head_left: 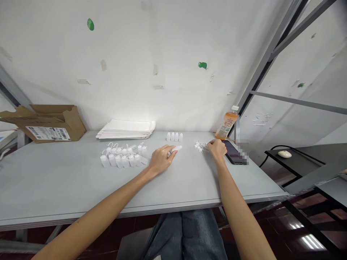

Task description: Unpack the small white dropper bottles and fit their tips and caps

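"White plastic piece (175, 148), slim and tapered, sitting in the left hand (161, 160). That's what I've got on my feed. You seeing the same?"

"Same here. From my desk I'd call that hand closed on it, fingers wrapped around, tip poking out past them. Bottle or cap, I can't tell at this size."

"And the right hand (217, 150)?"

"Curled, knuckles up, fingertips down by a small tangle of white tethered bits (200, 146). Touching them or gripping them, I can't tell from here."

"What's around them?"

"Both hands are over a grey table (81, 187). Left of the left hand is a cluster of white bottles (121, 160) with looped tethers. Four white caps (174, 137) stand in a row toward the wall. Behind the bottles there's a stack of white paper bags (126, 129), and at the far left a cardboard box (48, 123)."

"Right side?"

"A black phone (234, 152) just beside the right hand, and an orange drink bottle (227, 124) by the wall."
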Demonstrator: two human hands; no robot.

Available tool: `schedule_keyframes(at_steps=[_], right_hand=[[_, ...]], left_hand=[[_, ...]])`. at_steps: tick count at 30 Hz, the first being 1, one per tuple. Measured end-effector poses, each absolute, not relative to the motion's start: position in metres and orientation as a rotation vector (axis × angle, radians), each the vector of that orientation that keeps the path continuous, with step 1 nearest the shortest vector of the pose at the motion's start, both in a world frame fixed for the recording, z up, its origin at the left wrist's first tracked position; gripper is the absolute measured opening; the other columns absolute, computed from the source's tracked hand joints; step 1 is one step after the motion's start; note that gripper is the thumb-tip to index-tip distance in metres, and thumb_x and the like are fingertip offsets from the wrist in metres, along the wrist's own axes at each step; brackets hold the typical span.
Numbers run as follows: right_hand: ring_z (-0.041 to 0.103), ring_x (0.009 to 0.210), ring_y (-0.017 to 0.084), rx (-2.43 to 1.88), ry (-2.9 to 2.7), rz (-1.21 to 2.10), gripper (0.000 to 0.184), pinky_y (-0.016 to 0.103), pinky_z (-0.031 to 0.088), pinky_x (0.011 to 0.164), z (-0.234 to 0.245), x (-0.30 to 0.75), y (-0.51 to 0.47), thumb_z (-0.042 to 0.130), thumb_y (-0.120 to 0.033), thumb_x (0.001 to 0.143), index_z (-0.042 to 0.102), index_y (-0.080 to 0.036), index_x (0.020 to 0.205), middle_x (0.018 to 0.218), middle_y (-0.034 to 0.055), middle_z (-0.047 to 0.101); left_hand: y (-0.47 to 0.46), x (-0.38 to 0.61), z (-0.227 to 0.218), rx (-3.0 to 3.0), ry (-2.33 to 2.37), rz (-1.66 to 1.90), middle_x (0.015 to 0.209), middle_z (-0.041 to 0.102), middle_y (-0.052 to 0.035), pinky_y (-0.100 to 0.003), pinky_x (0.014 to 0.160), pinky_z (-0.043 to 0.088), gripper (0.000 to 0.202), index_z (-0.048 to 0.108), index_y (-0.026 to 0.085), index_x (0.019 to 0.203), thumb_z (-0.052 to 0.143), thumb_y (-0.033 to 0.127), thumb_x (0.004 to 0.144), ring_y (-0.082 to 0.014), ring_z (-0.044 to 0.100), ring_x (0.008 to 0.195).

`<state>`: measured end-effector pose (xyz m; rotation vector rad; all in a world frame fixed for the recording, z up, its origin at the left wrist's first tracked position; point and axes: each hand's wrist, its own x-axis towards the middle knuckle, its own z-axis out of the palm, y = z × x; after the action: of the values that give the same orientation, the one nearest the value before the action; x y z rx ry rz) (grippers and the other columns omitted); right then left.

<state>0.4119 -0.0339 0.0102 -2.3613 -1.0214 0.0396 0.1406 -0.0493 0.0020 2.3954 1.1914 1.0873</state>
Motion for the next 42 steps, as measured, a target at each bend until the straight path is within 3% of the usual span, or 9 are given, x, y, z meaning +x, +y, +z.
schedule_keyframes(at_steps=[8,13,16,18,22,28,33,38,42], right_hand=[[0.067,0.096,0.03,-2.339,-1.052,-0.08,0.028,0.035,0.048,0.076,0.021,0.399,-0.041,0.053,-0.023,0.086,0.077,-0.019,0.099,0.097,0.0167,0.071],[0.063,0.099,0.027,-1.975,-1.304,-0.187,0.031,0.033,0.046,0.08,0.02,0.367,-0.041,0.049,-0.031,0.091,0.075,-0.016,0.088,0.097,0.0138,0.072],[0.066,0.081,0.02,-1.587,-1.481,0.134,0.031,0.029,0.048,0.075,0.017,0.34,-0.042,0.05,-0.037,0.091,0.073,-0.017,0.083,0.086,0.0081,0.072],[0.065,0.071,0.018,-1.384,-1.564,0.472,0.033,0.027,0.049,0.063,0.015,0.325,-0.044,0.053,-0.045,0.089,0.072,-0.018,0.084,0.078,0.0056,0.07],[0.064,0.067,0.019,-1.187,-1.56,0.903,0.042,0.024,0.045,0.045,0.016,0.309,-0.051,0.064,-0.056,0.078,0.071,-0.017,0.091,0.076,0.0058,0.068],[0.064,0.073,0.018,-1.076,-1.445,1.136,0.041,0.024,0.05,0.052,0.022,0.31,-0.054,0.079,-0.049,0.066,0.069,-0.016,0.088,0.08,0.0036,0.064],[0.066,0.077,0.018,-1.093,-1.45,1.092,0.034,0.023,0.047,0.054,0.021,0.309,-0.053,0.078,-0.046,0.067,0.068,-0.017,0.082,0.086,0.0042,0.067],[0.069,0.074,0.02,-1.199,-1.321,0.934,0.031,0.024,0.042,0.052,0.019,0.316,-0.045,0.075,-0.042,0.068,0.065,-0.017,0.083,0.084,0.0048,0.069],[0.069,0.076,0.019,-1.545,-1.36,0.512,0.018,0.027,0.046,0.064,0.015,0.327,-0.04,0.063,-0.031,0.075,0.067,-0.019,0.089,0.091,0.0039,0.073]], left_hand=[[-0.049,0.141,0.002,2.383,1.198,1.079,0.085,0.07,-0.0014,-0.025,0.064,0.043,0.027,0.072,0.022,0.105,0.051,0.035,0.094,-0.0133,0.058,0.064],[-0.048,0.141,0.001,2.371,1.217,1.079,0.091,0.072,-0.0018,-0.026,0.064,0.045,0.027,0.072,0.023,0.105,0.051,0.034,0.094,-0.0137,0.06,0.064],[-0.047,0.14,-0.001,2.347,1.26,1.094,0.099,0.074,-0.003,-0.027,0.067,0.048,0.027,0.072,0.023,0.108,0.052,0.033,0.093,-0.0144,0.063,0.066],[-0.046,0.14,-0.001,2.334,1.295,1.102,0.103,0.074,-0.0042,-0.029,0.07,0.05,0.028,0.071,0.022,0.111,0.053,0.031,0.092,-0.0151,0.064,0.067],[-0.043,0.14,-0.001,2.319,1.352,1.089,0.103,0.075,-0.0048,-0.029,0.07,0.05,0.029,0.07,0.021,0.113,0.053,0.028,0.091,-0.0158,0.066,0.066],[-0.044,0.139,0.002,2.303,1.371,1.049,0.083,0.076,-0.003,-0.028,0.068,0.048,0.028,0.071,0.022,0.111,0.054,0.031,0.09,-0.0183,0.068,0.066],[-0.045,0.14,0.003,2.298,1.354,1.019,0.076,0.075,-0.0011,-0.027,0.065,0.046,0.026,0.071,0.025,0.107,0.054,0.031,0.089,-0.0189,0.069,0.066],[-0.044,0.14,0.003,2.273,1.353,1.002,0.097,0.077,-0.0032,-0.029,0.072,0.05,0.029,0.07,0.023,0.112,0.055,0.033,0.09,-0.018,0.07,0.07],[-0.042,0.14,0.002,2.288,1.357,0.991,0.106,0.075,-0.003,-0.03,0.074,0.051,0.029,0.069,0.021,0.114,0.055,0.029,0.09,-0.0164,0.068,0.067]])
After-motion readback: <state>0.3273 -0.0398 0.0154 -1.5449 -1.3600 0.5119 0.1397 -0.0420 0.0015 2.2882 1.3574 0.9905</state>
